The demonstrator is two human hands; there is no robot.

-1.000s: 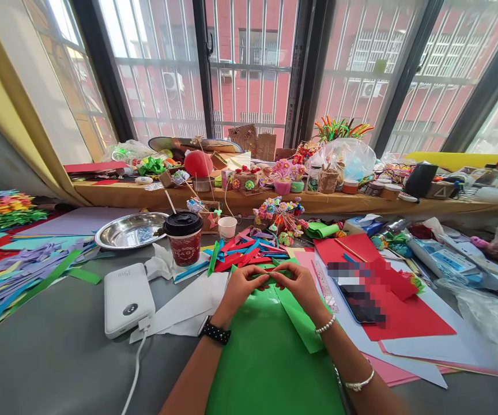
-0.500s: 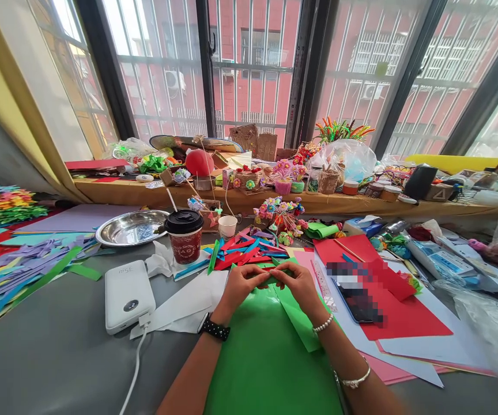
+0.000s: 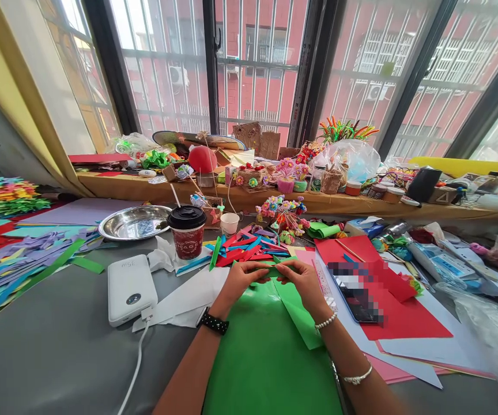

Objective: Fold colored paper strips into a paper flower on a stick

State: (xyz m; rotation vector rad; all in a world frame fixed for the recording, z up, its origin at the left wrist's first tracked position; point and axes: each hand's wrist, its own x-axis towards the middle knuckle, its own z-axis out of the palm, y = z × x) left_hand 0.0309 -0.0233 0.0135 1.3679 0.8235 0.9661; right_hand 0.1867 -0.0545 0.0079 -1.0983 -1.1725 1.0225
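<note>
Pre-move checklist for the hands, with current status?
1. Left hand gripping green paper piece: ok.
2. Right hand gripping it too: ok.
3. Folds lined up: cannot tell, the hands hide much of the piece.
4. Green sheet below uncovered: not ok, lighter green paper overlaps it.
5. Cup upright, lid on: ok.
6. White cable plugged into power bank: ok.

Daylight through the windows [image 3: 257,69]; sheen on green sheet [image 3: 270,357] (also metal dish [image 3: 123,226]); edges stretched; phone [image 3: 355,302] partly pixelated.

Green paper strip [image 3: 271,271], glossy green mat [image 3: 270,363], shiny metal dish [image 3: 123,222]
</note>
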